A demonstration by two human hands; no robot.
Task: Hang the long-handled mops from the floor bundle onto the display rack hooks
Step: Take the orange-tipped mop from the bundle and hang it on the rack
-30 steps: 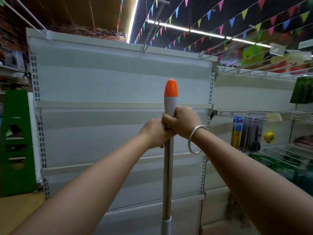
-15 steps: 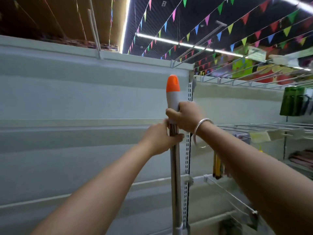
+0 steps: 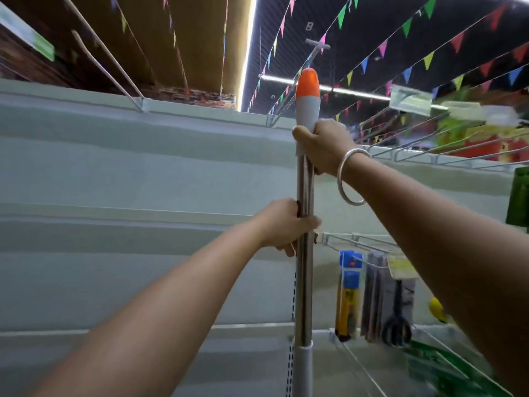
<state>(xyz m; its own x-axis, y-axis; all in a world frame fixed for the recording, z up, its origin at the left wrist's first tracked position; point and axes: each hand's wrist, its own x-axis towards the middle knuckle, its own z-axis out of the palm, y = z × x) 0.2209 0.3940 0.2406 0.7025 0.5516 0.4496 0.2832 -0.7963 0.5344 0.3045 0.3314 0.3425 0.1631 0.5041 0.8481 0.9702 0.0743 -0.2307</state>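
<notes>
I hold one mop upright in front of the white display rack [image 3: 143, 173]. Its steel handle [image 3: 304, 282] ends in a grey grip with an orange cap [image 3: 307, 81]. My right hand [image 3: 323, 144], a silver bangle on the wrist, grips the grey part just under the cap. My left hand [image 3: 286, 224] grips the steel shaft lower down. The cap stands level with the rack's top edge, beside a long hook [image 3: 286, 107] that juts out there. The mop head is out of view below.
More long hooks [image 3: 108, 55] stick out from the rack's top at left. To the right, wire shelves and pegs [image 3: 360, 245] carry hanging packets and scissors [image 3: 398, 308]. Green goods [image 3: 519, 196] hang at far right. Bunting crosses the ceiling.
The mop has risen, its cap now at the rack's top edge. My hands have come apart: the right stays high on the grip, the left sits lower on the shaft. The view tilted up.
</notes>
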